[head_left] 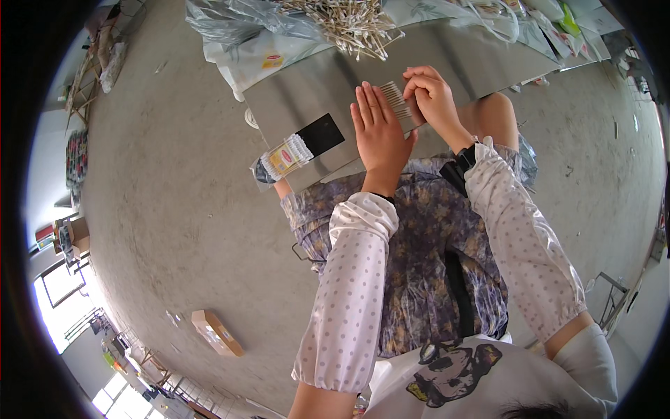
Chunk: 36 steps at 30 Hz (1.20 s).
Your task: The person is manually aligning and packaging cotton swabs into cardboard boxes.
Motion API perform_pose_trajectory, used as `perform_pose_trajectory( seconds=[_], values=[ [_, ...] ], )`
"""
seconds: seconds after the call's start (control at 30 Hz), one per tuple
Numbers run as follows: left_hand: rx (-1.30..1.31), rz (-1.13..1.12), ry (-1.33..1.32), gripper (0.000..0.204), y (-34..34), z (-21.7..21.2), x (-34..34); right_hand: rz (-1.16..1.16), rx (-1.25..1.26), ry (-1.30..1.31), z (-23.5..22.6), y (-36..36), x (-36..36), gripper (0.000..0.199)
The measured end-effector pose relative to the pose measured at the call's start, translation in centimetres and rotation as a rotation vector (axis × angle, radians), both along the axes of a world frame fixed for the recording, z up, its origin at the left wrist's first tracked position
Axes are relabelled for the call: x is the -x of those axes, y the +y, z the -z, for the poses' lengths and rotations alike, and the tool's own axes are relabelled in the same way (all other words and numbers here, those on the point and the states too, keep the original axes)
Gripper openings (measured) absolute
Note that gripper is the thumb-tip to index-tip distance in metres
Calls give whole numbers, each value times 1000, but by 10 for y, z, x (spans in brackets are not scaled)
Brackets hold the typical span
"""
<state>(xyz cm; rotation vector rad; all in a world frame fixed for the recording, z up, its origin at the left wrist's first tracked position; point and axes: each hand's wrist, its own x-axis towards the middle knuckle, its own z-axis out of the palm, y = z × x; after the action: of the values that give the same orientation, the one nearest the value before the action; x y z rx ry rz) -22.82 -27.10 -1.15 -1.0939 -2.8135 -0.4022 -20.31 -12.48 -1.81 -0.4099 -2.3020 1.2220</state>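
Note:
My left hand (pixel 379 133) lies flat, fingers stretched out, over the left part of a neat row of cotton swabs (pixel 396 100) on the metal tabletop (pixel 279 105). Beside the row's right end, my right hand (pixel 434 98) is closed, its fingers bent inward; whatever it may hold is hidden. To the left, a clear pack of cotton swabs (pixel 286 158) with a yellow and red label sits at the table's near-left edge. A flat black rectangle (pixel 321 135) adjoins the pack. At the far edge lies a loose heap of cotton swabs (pixel 356 28).
Crumpled grey plastic (pixel 244 21) and a printed white plastic sheet (pixel 234 66) lie along the table's far side. More plastic packaging (pixel 551 28) is at the far right. A cardboard box (pixel 216 333) rests on the concrete floor (pixel 174 188) behind on the left.

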Motion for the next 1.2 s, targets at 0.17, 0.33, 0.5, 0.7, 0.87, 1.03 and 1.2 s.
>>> perform_pose_trajectory(
  seconds=[0.17, 0.33, 0.5, 0.7, 0.87, 1.03, 1.2],
  values=[
    [-15, 0, -3, 109, -1, 0, 0, -8, -48, 13, 2, 0, 0, 21],
    [-33, 3, -3, 110, -1, 2, 1, -38, -72, 13, 1, 0, -2, 21],
    [-39, 3, -1, 110, 0, 1, 1, -5, 6, 39, 3, 0, -1, 22],
    [-35, 0, 3, 110, 0, 1, 1, -2, -35, 39, 1, 0, -1, 24],
    [-32, -1, -1, 110, -1, 1, 1, -20, -58, 30, 0, 0, -2, 24],
    [-34, 1, -8, 111, 0, 1, 1, 2, -22, 49, 0, 0, -1, 25],
    [-36, 0, 1, 112, 0, 3, 1, 0, -42, 42, 1, -1, 1, 26]
  ],
)
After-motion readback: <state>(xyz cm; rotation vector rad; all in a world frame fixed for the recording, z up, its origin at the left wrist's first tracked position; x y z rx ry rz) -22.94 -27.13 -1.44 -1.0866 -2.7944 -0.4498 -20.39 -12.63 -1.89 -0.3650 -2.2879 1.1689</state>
